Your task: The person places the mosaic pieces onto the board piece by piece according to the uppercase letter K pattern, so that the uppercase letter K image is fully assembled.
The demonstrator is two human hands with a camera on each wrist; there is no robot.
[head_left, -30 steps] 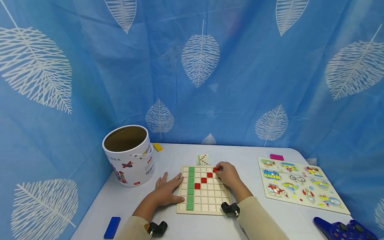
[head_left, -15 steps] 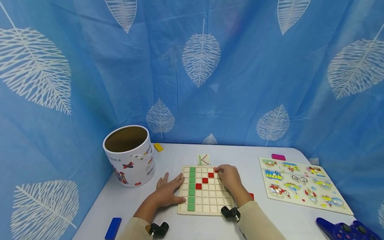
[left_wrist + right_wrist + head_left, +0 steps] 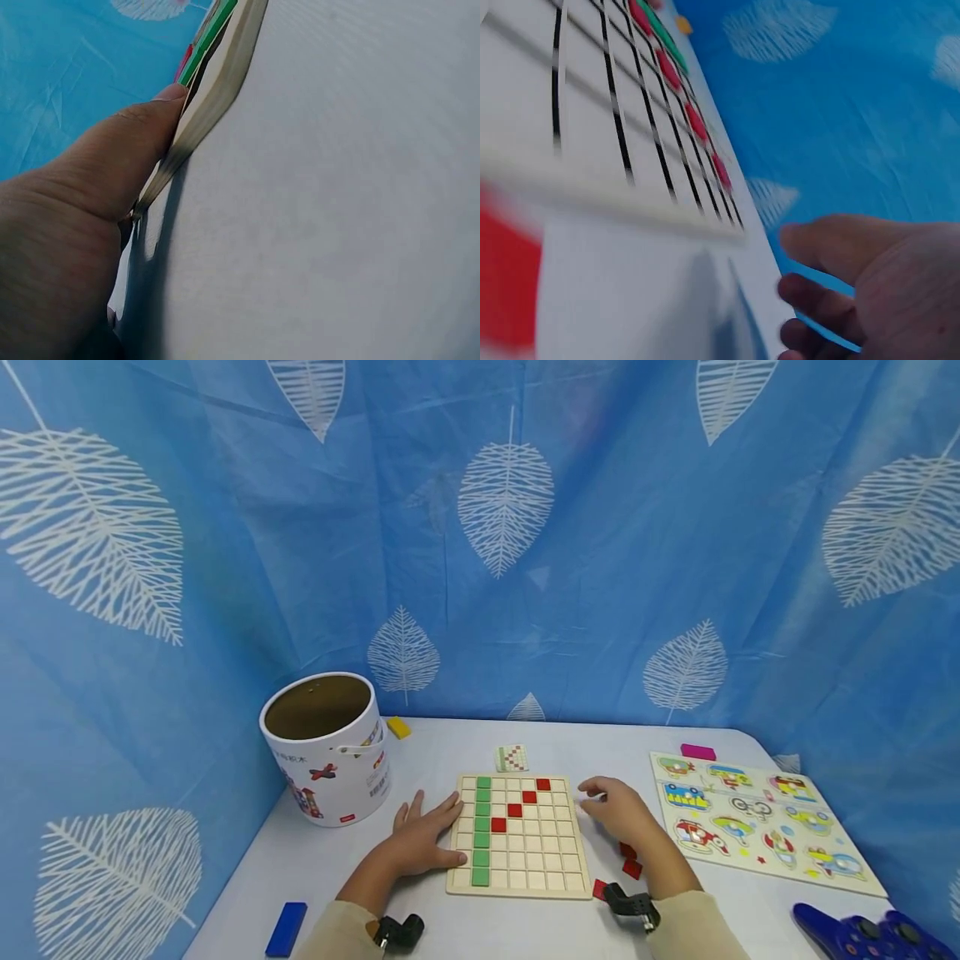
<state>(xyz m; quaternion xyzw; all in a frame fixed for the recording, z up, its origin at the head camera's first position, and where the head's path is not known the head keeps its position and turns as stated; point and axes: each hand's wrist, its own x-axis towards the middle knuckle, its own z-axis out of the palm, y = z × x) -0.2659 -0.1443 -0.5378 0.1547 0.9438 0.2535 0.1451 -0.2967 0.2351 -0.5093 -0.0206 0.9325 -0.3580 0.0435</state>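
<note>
- My right hand (image 3: 618, 810) hovers just off the right edge of the wooden grid board (image 3: 517, 837), fingers loosely spread and holding nothing; the right wrist view shows them relaxed above the table
- The loose red tiles (image 3: 628, 858) lie on the white table (image 3: 705, 902) behind those fingertips, back toward my wrist and close under the forearm, so the right hand is much the nearer one
- They are small flat red squares with no long axis to speak of, scattered apart from one another beside the board; a third sits near the board's front right corner
- My left hand (image 3: 420, 839) rests flat, fingers straight, thumb pressed against the board's left edge, as the left wrist view confirms
- On the board, ahead and left of my right fingertips, a green column (image 3: 482, 829) runs front to back and a red diagonal (image 3: 521, 804) climbs to the far right
- A small pattern card (image 3: 512, 758) lies just beyond the board
</note>
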